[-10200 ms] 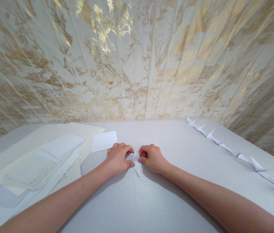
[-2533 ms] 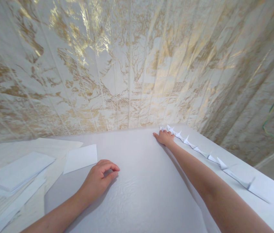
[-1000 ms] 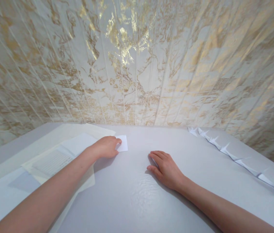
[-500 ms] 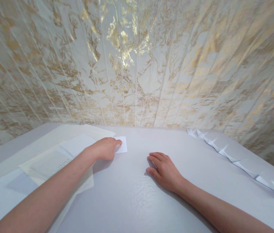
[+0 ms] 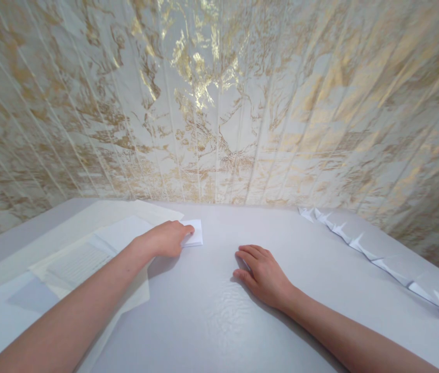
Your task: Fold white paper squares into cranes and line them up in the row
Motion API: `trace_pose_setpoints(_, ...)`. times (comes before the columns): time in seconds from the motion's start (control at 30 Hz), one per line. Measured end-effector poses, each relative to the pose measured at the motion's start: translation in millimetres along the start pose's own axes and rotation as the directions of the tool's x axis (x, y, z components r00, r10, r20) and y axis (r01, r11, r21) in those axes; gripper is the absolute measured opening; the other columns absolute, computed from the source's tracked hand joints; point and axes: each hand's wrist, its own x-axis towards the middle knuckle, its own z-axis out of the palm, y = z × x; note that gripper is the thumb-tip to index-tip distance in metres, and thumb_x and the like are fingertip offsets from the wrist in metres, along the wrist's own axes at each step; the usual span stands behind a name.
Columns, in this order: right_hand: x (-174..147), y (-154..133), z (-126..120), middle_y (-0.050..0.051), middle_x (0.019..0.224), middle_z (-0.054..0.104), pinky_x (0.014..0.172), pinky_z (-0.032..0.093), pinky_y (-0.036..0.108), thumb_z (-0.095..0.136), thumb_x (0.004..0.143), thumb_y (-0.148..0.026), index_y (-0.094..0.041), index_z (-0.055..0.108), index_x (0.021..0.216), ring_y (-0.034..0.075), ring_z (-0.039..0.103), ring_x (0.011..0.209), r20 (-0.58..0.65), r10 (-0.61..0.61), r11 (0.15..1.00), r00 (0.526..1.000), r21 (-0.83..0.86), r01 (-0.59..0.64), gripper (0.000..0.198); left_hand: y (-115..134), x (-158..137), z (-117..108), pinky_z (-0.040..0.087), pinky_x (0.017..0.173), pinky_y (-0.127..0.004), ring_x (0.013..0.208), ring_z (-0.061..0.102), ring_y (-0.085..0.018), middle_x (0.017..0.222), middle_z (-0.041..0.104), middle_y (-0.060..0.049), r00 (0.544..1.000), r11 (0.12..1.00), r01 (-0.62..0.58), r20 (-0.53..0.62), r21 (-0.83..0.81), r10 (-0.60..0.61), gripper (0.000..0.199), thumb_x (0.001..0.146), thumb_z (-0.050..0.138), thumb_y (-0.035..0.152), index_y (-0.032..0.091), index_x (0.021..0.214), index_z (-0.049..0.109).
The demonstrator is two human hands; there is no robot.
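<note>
A small white paper square (image 5: 198, 237) lies at the far middle of the table, right of the loose sheets. My left hand (image 5: 168, 238) is closed at its left side, with one fingertip on top of the paper and the other fingers curled and partly hidden. Along the square's near edge a thin double line shows, like layers. My right hand (image 5: 260, 272) rests on the tabletop, palm down, fingers stretched out and thumb apart, holding nothing.
Overlapping white and cream sheets (image 5: 134, 298) spread over the left side under my left forearm. Folded paper cranes (image 5: 359, 243) stand in a row along the right edge of the pale table (image 5: 188, 321). Behind hangs a white and gold curtain (image 5: 227, 129).
The paper square's near edge now shows a thicker, layered line. Both hands have stayed almost in the same place.
</note>
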Motion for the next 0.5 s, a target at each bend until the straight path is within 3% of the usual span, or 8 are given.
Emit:
trace_pose_setpoints(0.13, -0.1, -0.1, -0.7, 0.009, 0.116, 0.058, 0.09, 0.039, 0.04, 0.049, 0.083, -0.035, -0.019, 0.058, 0.107, 0.025, 0.05, 0.108, 0.007, 0.003, 1.0, 1.0, 0.006, -0.003, 0.03, -1.1, 1.5, 0.0, 0.042, 0.058, -0.029, 0.074, 0.062, -0.024, 0.082, 0.067, -0.01, 0.999, 1.0, 0.024, -0.032, -0.009, -0.024, 0.039, 0.063, 0.047, 0.011, 0.02, 0.099, 0.059)
trace_pose_setpoints(0.3, -0.4, -0.7, -1.3, 0.009, 0.116, 0.058, 0.091, 0.039, 0.04, 0.05, 0.083, -0.034, -0.018, 0.058, 0.107, 0.025, 0.049, 0.109, 0.007, 0.0, 1.0, 1.0, 0.012, -0.001, 0.03, -2.3, 6.3, 3.8, 0.042, 0.06, -0.031, 0.071, 0.063, -0.025, 0.077, 0.067, -0.013, 0.981, 0.99, 0.134, -0.135, -0.029, -0.137, 0.026, 0.076, 0.039, 0.016, 0.016, 0.086, 0.063)
trace_pose_setpoints(0.43, -0.7, 1.6, 1.0, 0.01, 0.115, 0.058, 0.091, 0.039, 0.041, 0.052, 0.081, -0.033, -0.018, 0.059, 0.107, 0.026, 0.049, 0.109, -0.015, 0.001, 0.998, 1.0, 0.058, -0.001, 0.03, 4.8, 8.3, 2.7, 0.042, 0.061, -0.033, 0.07, 0.063, -0.026, 0.074, 0.066, -0.015, 0.931, 0.965, 0.249, -0.253, -0.08, -0.262, 0.029, 0.083, 0.033, 0.02, 0.013, 0.084, 0.061)
trace_pose_setpoints(0.5, -0.5, 3.9, 3.1, 0.012, 0.114, 0.058, 0.092, 0.038, 0.043, 0.052, 0.081, -0.033, -0.017, 0.058, 0.107, 0.027, 0.049, 0.109, -0.057, 0.011, 0.989, 0.998, 0.149, -0.003, 0.032, 15.0, 7.2, 0.8, 0.042, 0.064, -0.032, 0.074, 0.063, -0.025, 0.077, 0.067, -0.012, 0.906, 0.96, 0.251, -0.32, -0.126, -0.279, 0.029, 0.086, 0.032, 0.021, 0.014, 0.087, 0.06)
